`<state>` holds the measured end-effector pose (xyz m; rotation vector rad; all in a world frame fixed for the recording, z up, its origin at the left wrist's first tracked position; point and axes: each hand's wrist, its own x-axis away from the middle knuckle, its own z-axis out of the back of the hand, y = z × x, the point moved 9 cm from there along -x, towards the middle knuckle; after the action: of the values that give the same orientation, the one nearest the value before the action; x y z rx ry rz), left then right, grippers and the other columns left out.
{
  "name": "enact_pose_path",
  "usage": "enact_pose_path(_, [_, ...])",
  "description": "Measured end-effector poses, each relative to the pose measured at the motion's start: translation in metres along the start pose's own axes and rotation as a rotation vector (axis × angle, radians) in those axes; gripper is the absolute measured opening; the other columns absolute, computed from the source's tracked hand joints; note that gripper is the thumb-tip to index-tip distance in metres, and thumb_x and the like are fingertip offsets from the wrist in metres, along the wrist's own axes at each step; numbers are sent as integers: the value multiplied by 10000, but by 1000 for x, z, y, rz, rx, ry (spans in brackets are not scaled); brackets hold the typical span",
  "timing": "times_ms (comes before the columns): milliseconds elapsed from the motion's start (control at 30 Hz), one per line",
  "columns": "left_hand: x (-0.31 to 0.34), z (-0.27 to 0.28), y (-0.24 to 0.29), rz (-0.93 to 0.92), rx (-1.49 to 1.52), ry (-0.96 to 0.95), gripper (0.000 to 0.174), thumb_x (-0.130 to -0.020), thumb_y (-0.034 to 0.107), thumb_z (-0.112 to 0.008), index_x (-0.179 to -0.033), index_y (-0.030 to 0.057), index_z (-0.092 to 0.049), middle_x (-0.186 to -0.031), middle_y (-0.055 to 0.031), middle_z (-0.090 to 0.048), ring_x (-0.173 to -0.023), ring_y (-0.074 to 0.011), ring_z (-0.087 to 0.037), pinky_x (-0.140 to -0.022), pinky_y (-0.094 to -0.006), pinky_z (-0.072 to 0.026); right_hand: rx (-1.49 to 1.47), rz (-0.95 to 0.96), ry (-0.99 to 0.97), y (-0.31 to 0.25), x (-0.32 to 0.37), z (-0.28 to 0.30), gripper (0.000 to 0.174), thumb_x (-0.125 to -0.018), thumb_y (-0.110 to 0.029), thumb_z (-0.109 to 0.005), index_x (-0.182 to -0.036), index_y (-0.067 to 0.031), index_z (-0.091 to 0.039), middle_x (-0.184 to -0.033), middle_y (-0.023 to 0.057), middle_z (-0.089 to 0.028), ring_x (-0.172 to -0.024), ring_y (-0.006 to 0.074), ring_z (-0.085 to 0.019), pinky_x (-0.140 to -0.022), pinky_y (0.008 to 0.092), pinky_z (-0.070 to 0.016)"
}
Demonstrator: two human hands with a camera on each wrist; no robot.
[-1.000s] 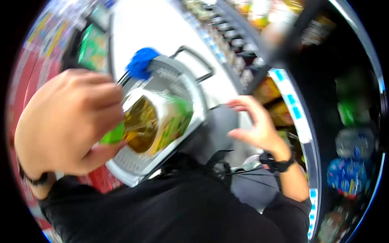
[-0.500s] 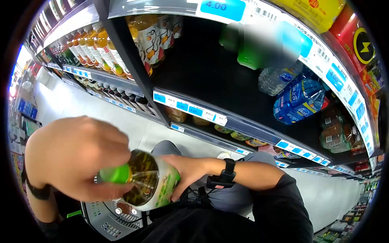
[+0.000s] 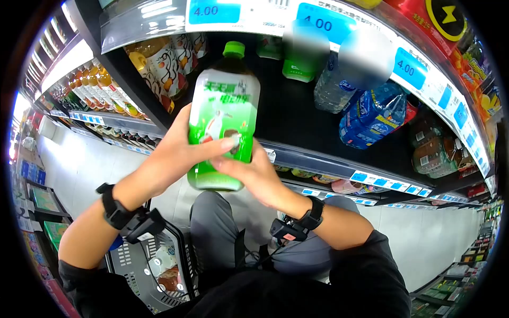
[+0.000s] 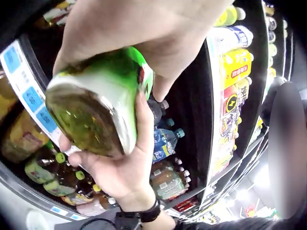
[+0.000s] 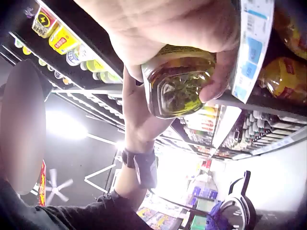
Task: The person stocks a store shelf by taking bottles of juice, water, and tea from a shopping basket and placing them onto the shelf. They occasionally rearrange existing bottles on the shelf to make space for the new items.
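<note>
Both hands grip a large green-labelled tea bottle, held upright in front of the shelf with its green cap at the top. My left hand wraps its left side, the thumb lying across the label. On the lower right side is my right hand, its thumb also over the label near the left thumb. The left wrist view shows the clear base of the bottle from below, with dark yellow-green liquid inside. In the right wrist view the bottle's base sits between the two hands.
A dark shelf behind the bottle carries a blue-labelled bottle and others to the right. Orange drink bottles stand to the left. A grey shopping basket with bottles in it is at the lower left, beside the person's knees.
The bottle has risen from the basket and turned upright before the shelf. My left hand has shifted from the cap to the bottle's side; the right hand, free at first, now grips it too.
</note>
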<state>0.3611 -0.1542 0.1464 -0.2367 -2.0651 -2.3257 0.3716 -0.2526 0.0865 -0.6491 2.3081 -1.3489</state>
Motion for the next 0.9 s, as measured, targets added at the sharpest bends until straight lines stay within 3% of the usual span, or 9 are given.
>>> enact_pose_path(133, [-38,-12,16,7,-18,-16,646,-789,132,-768,-1322,18,-422,-1150,-78,-600,-1086,-153,-564,-931,-305,-450,302,156,124,-23,-22,30,529,-735,-253,-818,-1081,47,-553,-970,119,-660,-842,163,-644,-718,304,-518])
enact_pose_path(267, [-57,-27,57,-336,5,123,605,-732,86,-801,-1235,-7,-476,-1128,-87,-619,-1027,-173,-598,-901,-305,-472,923,230,364,-65,-22,56,611,-662,-397,-817,-1047,3,-560,-980,169,-642,-935,372,-639,-787,438,-517])
enact_pose_path(367, [-74,-33,58,-362,31,239,565,-728,67,-797,-1204,-15,-505,-1103,-92,-632,-986,-191,-615,-873,-308,-488,1149,194,533,-81,-26,69,642,-656,-377,-840,-1072,2,-532,-931,175,-662,-856,355,-660,-768,409,-530])
enact_pose_path(433, [-95,-35,56,-360,47,162,515,-716,56,-802,-1152,-24,-540,-1072,-100,-644,-948,-205,-624,-852,-316,-499,1140,139,531,-89,-29,74,704,-635,-405,-837,-1123,-5,-527,-1033,181,-645,-948,375,-641,-809,438,-523])
enact_pose_path(533, [-123,-20,52,-394,82,267,425,-717,37,-788,-1090,-39,-598,-1066,-106,-651,-913,-195,-630,-808,-305,-508,1193,279,545,-93,-30,79,746,-727,-344,-758,-1313,-36,-413,-1240,188,-499,-1045,390,-599,-845,481,-514])
enact_pose_path(567, [-138,-15,48,-419,82,258,297,-704,34,-794,-965,-33,-672,-929,-92,-686,-778,-167,-638,-717,-290,-520,1192,280,551,-91,-30,82,746,-727,-344,-758,-1313,-36,-413,-1240,188,-499,-1045,390,-599,-845,481,-514])
enact_pose_path(633, [-157,-10,50,-499,-144,285,433,-780,72,-744,-1167,-33,-579,-1108,-98,-638,-998,-199,-593,-871,-313,-473,1279,656,545,-110,-14,61,679,-780,-278,-711,-1335,-35,-405,-1277,204,-469,-1105,388,-557,-888,466,-492])
enact_pose_path(767, [-211,6,28,-565,-142,322,424,-823,105,-713,-1203,-22,-574,-1173,-105,-612,-1068,-202,-558,-919,-319,-446,1260,698,412,-108,4,49,543,-798,-204,-672,-1268,-22,-470,-1204,177,-523,-1051,341,-561,-863,433,-473])
enact_pose_path(900, [-244,12,17,-641,-406,471,416,-872,152,-687,-1240,3,-561,-1213,-125,-591,-1100,-217,-547,-931,-333,-448,1232,740,373,-114,20,46,431,-804,-181,-656,-1188,-31,-529,-1083,141,-577,-945,309,-575,-791,413,-476])
